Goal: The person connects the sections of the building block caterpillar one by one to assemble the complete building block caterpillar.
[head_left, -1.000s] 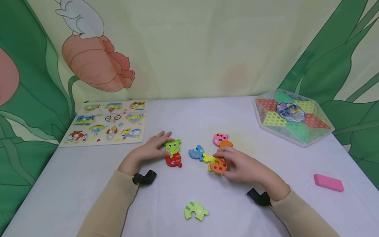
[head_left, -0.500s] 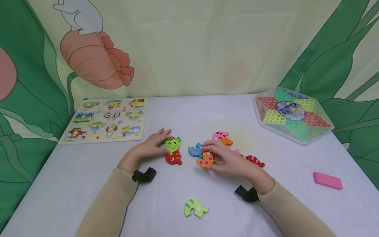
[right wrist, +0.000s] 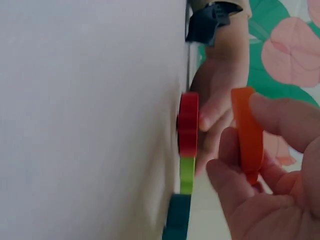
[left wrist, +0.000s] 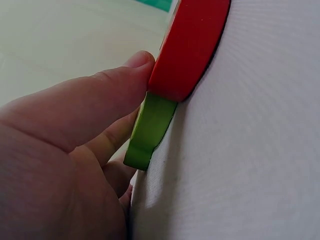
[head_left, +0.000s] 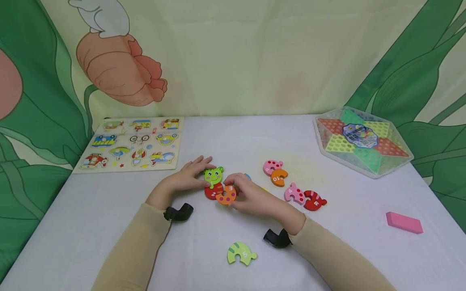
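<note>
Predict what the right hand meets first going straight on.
Likely the red number 2 puzzle piece, though the right hand holds the orange number 3 piece raised and might pass above.

Vehicle board (head_left: 132, 144), case (head_left: 364, 142), pink block (head_left: 404, 222)

Ten puzzle pieces (head_left: 242, 248); two cameras (head_left: 178, 213); one board (head_left: 123, 140), one box (head_left: 360, 139), one block (head_left: 404, 222).

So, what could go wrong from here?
The right hand holds the curved orange spotted piece marked 3 in the air, so it might slip. Lowered crookedly, it could knock the curved red piece marked 2 loose from the green smiling-face piece. The thumb of the left hand lies by their joint, so a twitch might shift both.
</note>
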Demonstrator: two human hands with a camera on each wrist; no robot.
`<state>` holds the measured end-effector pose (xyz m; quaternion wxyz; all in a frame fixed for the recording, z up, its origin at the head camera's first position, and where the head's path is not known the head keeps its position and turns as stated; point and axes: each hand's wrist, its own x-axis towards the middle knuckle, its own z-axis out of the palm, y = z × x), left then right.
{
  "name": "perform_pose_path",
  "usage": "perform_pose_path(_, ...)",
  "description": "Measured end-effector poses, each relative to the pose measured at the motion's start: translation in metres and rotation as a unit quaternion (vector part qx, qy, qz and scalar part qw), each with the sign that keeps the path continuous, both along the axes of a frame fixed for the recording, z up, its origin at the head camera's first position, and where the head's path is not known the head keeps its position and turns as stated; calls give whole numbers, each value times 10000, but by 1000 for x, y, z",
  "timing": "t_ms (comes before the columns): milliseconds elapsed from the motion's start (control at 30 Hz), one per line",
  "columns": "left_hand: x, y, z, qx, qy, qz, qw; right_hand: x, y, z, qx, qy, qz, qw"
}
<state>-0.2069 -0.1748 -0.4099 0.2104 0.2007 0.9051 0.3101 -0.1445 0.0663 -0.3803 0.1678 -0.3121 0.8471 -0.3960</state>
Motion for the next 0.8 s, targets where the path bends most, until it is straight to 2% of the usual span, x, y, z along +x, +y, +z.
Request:
perform_pose_path(167,-1,0,0,-40,55,-44,10000,1,-6,-7,262,-216,-154,9993)
perform_pose_path(300,-1,1,0,-69,101,-60,9999,2,-7,-13,393,-181,-125,9990)
perform_pose_path(800,0,0,1,-12,112,-55,9999,-3,-8,-23,162,33,-302,9994)
